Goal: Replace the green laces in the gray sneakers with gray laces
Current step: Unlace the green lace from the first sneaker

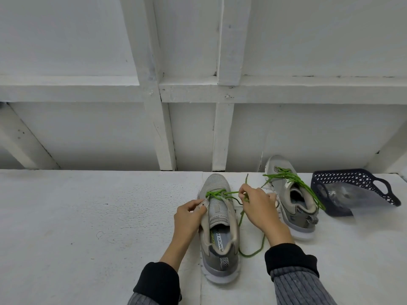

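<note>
A gray sneaker [218, 230] stands on the white surface in front of me, toe pointing away. Its green lace [217, 193] still crosses the lowest eyelets near the toe, and the loose end trails down the right side to a loop [253, 252] on the surface. My left hand [189, 214] grips the left eyelet flap of this shoe. My right hand [257, 205] pinches the green lace just right of the shoe, the tip sticking up above my fingers. A second gray sneaker [293, 199] lies further right, its green lace [293, 181] loosened and tangled.
A dark blue perforated basket [350, 179] sits tipped at the far right, with a clear plastic bag [343, 194] in it. A white panelled wall [198, 128] rises behind the surface. The white surface [88, 216] extends to the left.
</note>
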Tool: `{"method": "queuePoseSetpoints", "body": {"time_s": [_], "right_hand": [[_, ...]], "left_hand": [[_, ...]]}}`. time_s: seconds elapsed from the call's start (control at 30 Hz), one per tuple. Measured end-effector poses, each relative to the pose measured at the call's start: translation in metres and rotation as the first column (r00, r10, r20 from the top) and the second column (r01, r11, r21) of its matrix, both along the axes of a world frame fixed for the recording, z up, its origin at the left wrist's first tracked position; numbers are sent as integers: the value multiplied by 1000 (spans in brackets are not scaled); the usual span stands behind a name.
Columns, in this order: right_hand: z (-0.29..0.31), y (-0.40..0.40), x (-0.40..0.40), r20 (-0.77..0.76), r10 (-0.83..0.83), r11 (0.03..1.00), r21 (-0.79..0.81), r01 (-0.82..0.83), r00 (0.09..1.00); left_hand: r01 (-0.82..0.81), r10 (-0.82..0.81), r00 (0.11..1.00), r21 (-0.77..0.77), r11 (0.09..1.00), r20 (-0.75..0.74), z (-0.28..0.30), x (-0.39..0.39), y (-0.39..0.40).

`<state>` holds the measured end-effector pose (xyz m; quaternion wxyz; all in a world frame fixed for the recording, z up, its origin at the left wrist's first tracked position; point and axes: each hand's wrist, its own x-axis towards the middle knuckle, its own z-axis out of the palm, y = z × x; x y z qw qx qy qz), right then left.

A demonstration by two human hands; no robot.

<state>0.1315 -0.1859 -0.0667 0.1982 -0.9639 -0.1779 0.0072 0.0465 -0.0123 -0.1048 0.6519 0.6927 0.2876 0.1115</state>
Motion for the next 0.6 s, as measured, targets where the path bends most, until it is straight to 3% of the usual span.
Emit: {"method": "queuePoseSetpoints", "body": {"time_s": [0.1, 0.27, 0.37, 0.5, 0.6], "right_hand": [[-2, 2, -4, -141, -38, 997, 60, 47, 989], [9, 18, -25, -93, -59, 873, 478, 97, 994], [1, 27, -33, -144, -23, 890, 449, 86, 989], [-10, 33, -36, -161, -111, 821, 542, 182, 981], [-13, 36, -37, -178, -194, 770, 581, 263, 965]], "left_hand": [[-6, 6, 1000, 18, 1000, 3, 0, 0, 0], [-8, 8, 1000, 47, 999, 13, 4, -1, -3], [11, -14, 1000, 109, 994, 22, 7, 0, -3], [107, -117, 993, 311, 944, 13, 14, 3, -1], [228, -251, 967, 579, 783, -40, 25, 15, -1]]}}
